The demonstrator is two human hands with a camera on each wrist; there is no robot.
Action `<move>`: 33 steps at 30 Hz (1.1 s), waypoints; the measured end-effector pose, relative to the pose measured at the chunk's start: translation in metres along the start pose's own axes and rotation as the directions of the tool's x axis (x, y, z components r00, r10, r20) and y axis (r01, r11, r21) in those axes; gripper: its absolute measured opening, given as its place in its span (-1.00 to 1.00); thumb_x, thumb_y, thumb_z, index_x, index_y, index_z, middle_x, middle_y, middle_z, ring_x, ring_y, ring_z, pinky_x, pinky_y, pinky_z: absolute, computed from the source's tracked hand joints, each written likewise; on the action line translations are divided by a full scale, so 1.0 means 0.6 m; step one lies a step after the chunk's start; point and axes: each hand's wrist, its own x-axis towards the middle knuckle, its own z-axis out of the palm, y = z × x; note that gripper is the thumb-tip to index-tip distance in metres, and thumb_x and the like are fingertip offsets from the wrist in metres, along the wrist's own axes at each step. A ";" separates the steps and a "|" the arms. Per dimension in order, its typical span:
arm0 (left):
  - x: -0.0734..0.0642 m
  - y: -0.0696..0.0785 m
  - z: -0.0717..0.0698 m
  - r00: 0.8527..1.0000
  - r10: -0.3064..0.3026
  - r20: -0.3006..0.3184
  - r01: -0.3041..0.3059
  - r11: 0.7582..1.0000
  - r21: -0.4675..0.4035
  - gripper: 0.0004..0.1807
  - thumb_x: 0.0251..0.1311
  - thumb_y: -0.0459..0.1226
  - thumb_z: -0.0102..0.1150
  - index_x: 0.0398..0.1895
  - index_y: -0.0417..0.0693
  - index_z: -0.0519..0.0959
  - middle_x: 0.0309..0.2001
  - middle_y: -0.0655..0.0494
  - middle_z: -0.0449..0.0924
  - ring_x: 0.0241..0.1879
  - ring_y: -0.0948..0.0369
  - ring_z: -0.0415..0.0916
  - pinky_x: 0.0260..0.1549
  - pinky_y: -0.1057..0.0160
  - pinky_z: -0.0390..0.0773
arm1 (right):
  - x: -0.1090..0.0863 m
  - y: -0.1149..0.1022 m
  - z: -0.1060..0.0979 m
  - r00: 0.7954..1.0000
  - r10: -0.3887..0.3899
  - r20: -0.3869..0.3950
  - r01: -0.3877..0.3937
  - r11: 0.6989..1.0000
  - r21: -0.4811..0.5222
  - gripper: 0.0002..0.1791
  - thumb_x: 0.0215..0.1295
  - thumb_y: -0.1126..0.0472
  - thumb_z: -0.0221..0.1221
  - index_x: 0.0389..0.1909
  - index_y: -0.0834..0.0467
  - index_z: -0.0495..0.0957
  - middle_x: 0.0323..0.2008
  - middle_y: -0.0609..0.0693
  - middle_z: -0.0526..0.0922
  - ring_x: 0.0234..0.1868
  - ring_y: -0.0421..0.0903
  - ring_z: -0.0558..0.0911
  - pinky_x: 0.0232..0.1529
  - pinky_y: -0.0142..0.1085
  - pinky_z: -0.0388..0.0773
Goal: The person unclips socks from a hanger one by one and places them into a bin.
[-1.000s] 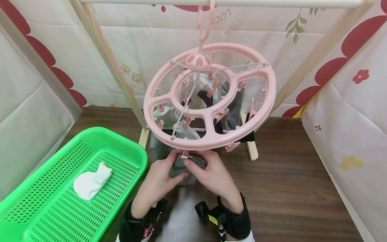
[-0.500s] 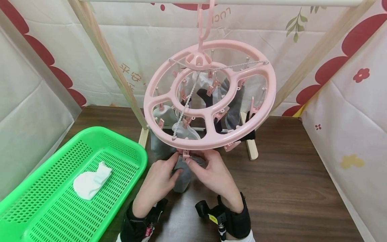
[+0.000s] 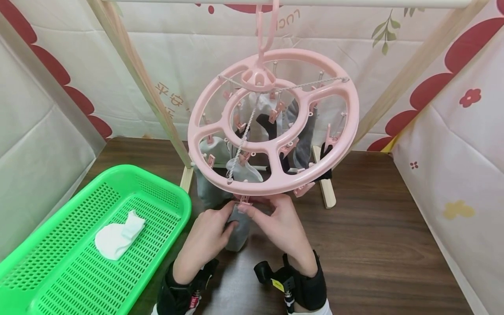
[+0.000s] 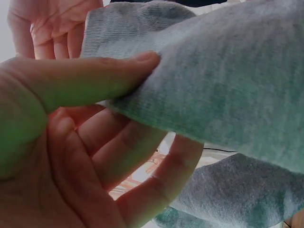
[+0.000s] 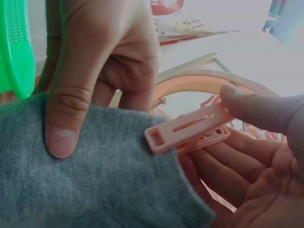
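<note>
A grey sock (image 3: 239,234) hangs below the near rim of a round pink drying hanger (image 3: 275,186). My left hand (image 3: 206,238) pinches the sock by its cuff, the thumb lying flat over the knit in the left wrist view. My right hand (image 3: 280,221) holds a pink clothespin (image 5: 187,127) between thumb and fingers. In the right wrist view, the tip of the clothespin overlaps a corner of the sock's cuff (image 5: 161,128). Parts of both hands' fingers are hidden behind the sock and the rim in the head view.
Several grey and black socks hang from other clips on the hanger, which hooks over a white bar (image 3: 334,3) on a wooden frame (image 3: 135,65). To the left stands a green basket (image 3: 179,199) with a white sock (image 3: 118,238) inside. Printed cloth walls enclose the brown table (image 3: 386,245).
The sock has dropped from a bunched shape to hang longer beneath my left hand. My right hand has shifted slightly at the clothespin, and the hanger has tilted a little more.
</note>
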 end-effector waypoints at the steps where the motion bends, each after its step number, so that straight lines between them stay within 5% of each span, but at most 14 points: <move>1: 0.000 0.000 0.000 1.000 0.003 0.001 -0.003 1.000 0.003 -0.65 0.01 -0.46 0.37 -0.10 -0.26 0.54 -0.57 0.10 0.53 -0.62 0.22 0.48 -0.63 0.25 0.42 | 0.000 0.000 -0.001 1.000 -0.006 -0.001 0.006 1.000 -0.005 -0.71 0.17 0.41 0.29 -0.06 0.28 0.63 -0.15 0.08 0.70 -0.11 -0.09 0.67 -0.10 -0.19 0.56; 11: -0.004 -0.009 -0.002 1.000 0.027 -0.017 -0.026 0.999 0.024 -0.68 0.06 -0.51 0.27 -0.10 -0.13 0.57 -0.52 0.11 0.54 -0.65 0.25 0.36 -0.66 0.24 0.34 | -0.001 0.004 -0.013 0.998 -0.031 -0.054 0.031 1.000 -0.007 -0.83 0.21 0.44 0.24 -0.17 0.31 0.66 -0.35 0.05 0.72 -0.34 -0.11 0.66 -0.31 -0.30 0.54; 17: -0.007 -0.019 -0.012 1.000 -0.010 -0.027 0.011 1.000 0.021 -0.61 0.06 -0.59 0.09 -0.08 -0.08 0.59 -0.68 0.26 0.24 -0.72 0.32 0.10 -0.72 0.31 0.17 | -0.002 0.010 -0.027 0.993 -0.049 -0.103 0.048 0.999 -0.017 -0.86 0.24 0.46 0.20 -0.20 0.33 0.66 -0.38 0.06 0.71 -0.38 -0.17 0.63 -0.34 -0.34 0.52; 21: -0.008 -0.024 -0.018 0.998 -0.013 -0.053 0.013 1.000 -0.001 -0.58 0.03 -0.62 0.04 -0.09 -0.09 0.60 -0.70 0.29 0.13 -0.72 0.34 0.06 -0.71 0.33 0.17 | -0.003 0.015 -0.037 0.990 -0.070 -0.119 0.071 0.997 0.006 -0.75 0.23 0.49 0.20 -0.06 0.36 0.62 -0.23 0.12 0.70 -0.31 -0.13 0.64 -0.27 -0.34 0.54; 25: -0.009 -0.026 -0.025 0.997 -0.019 -0.081 0.017 1.000 -0.025 -0.58 0.01 -0.61 0.04 -0.12 -0.06 0.62 -0.68 0.30 0.16 -0.71 0.36 0.06 -0.70 0.33 0.17 | -0.001 0.018 -0.047 0.989 -0.066 -0.135 0.071 0.997 0.031 -0.61 0.18 0.54 0.21 0.07 0.39 0.55 -0.04 0.21 0.64 -0.09 -0.08 0.65 -0.10 -0.28 0.56; 33: -0.012 -0.029 -0.037 0.986 -0.067 -0.155 0.058 0.996 -0.062 -0.67 0.06 -0.57 0.06 -0.20 -0.08 0.66 -0.47 0.17 0.55 -0.67 0.31 0.18 -0.65 0.31 0.25 | -0.002 0.020 -0.063 0.978 -0.050 -0.203 0.056 0.998 0.024 -0.55 0.16 0.58 0.21 0.12 0.40 0.51 -0.02 0.23 0.63 0.06 -0.05 0.60 0.03 -0.27 0.51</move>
